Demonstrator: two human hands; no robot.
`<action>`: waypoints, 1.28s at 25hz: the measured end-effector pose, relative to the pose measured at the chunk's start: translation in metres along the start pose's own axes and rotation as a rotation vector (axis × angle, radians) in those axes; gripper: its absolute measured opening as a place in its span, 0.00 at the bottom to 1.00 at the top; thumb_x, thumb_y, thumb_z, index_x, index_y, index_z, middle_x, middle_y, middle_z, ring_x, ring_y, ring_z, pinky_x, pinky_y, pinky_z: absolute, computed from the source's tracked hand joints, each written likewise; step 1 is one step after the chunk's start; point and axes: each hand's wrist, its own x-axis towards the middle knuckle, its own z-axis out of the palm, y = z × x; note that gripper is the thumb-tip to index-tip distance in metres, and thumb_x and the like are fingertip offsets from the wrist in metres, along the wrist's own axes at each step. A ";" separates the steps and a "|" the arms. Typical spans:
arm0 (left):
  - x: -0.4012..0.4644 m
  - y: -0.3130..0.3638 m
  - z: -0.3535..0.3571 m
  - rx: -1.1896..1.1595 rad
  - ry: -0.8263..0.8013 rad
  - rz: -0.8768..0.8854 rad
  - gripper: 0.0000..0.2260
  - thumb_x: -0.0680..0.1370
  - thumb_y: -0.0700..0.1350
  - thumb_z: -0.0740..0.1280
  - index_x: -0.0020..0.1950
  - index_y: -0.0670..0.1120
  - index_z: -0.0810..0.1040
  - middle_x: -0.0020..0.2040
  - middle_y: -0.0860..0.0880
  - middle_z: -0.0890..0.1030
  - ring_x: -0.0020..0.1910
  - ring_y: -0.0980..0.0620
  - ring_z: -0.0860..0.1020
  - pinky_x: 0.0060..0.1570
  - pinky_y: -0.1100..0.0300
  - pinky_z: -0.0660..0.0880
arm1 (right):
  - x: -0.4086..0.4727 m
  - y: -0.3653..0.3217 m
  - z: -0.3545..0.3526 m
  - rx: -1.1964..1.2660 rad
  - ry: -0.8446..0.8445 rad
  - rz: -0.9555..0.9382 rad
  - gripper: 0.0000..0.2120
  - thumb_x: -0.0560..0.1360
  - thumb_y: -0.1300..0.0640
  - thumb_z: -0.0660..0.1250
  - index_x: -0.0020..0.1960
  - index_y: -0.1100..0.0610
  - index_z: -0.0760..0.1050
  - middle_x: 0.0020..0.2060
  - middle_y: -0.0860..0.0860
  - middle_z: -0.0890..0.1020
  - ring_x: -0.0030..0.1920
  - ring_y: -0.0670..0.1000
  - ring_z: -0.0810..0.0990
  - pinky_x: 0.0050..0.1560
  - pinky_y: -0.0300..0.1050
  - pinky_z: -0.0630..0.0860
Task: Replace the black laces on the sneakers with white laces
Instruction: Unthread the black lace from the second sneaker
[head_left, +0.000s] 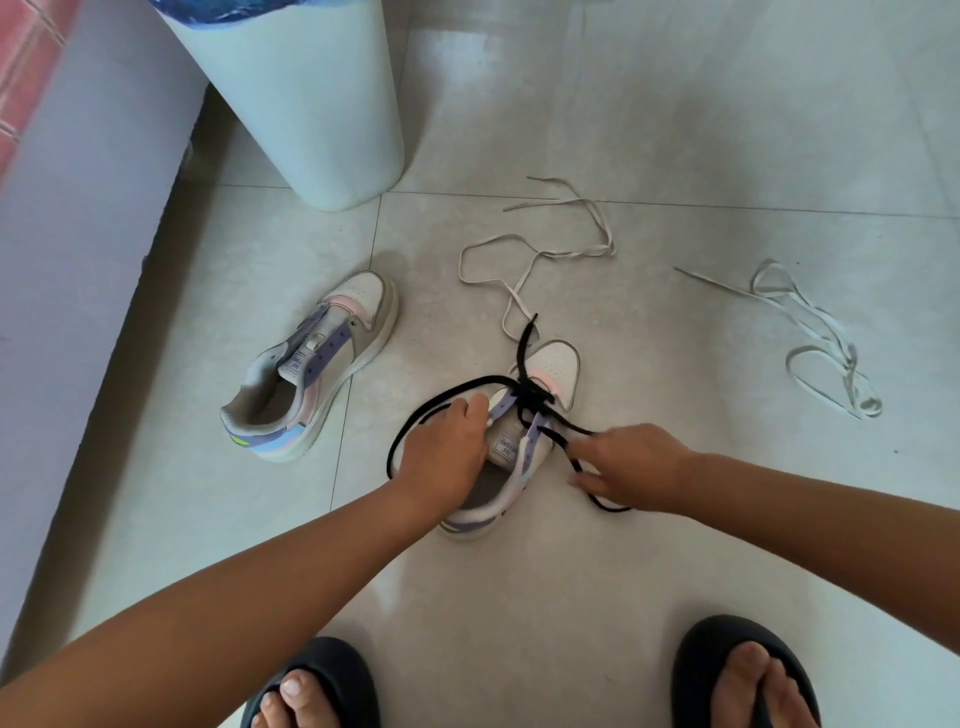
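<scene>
A pastel sneaker (558, 366) stands on the floor in front of me, toe pointing away, with a black lace (524, 353) threaded only through its front eyelets. My left hand (447, 457) grips the sneaker's left side near the tongue. My right hand (634, 465) pinches the right strand of the black lace beside the shoe. A second sneaker (317, 364) with no lace lies to the left. One white lace (540, 254) lies just beyond the near sneaker, another white lace (826, 343) farther right.
A tall pale cylindrical bin (306, 98) stands at the back left beside a grey wall (78, 234). The floor is light tile (675, 130). My feet in black sandals (317, 686) are at the bottom edge.
</scene>
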 end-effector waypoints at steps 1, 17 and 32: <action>0.000 0.000 0.000 -0.013 0.000 -0.006 0.07 0.80 0.43 0.56 0.57 0.44 0.66 0.52 0.47 0.73 0.41 0.48 0.72 0.33 0.58 0.62 | 0.007 -0.004 -0.007 0.104 0.125 0.028 0.14 0.80 0.47 0.54 0.58 0.54 0.70 0.50 0.52 0.80 0.50 0.55 0.78 0.40 0.43 0.66; -0.002 0.008 -0.005 0.056 -0.029 -0.024 0.08 0.80 0.42 0.54 0.59 0.44 0.64 0.54 0.47 0.73 0.47 0.46 0.75 0.36 0.56 0.64 | -0.002 0.015 0.017 -0.249 0.033 -0.201 0.15 0.77 0.65 0.55 0.63 0.57 0.66 0.52 0.56 0.76 0.53 0.58 0.75 0.39 0.48 0.65; -0.001 0.010 -0.005 -0.195 -0.040 -0.153 0.09 0.81 0.49 0.54 0.56 0.44 0.65 0.48 0.47 0.72 0.39 0.49 0.70 0.34 0.56 0.63 | 0.013 -0.028 -0.022 0.535 0.206 0.231 0.16 0.79 0.40 0.53 0.45 0.52 0.67 0.39 0.49 0.77 0.37 0.51 0.74 0.33 0.44 0.63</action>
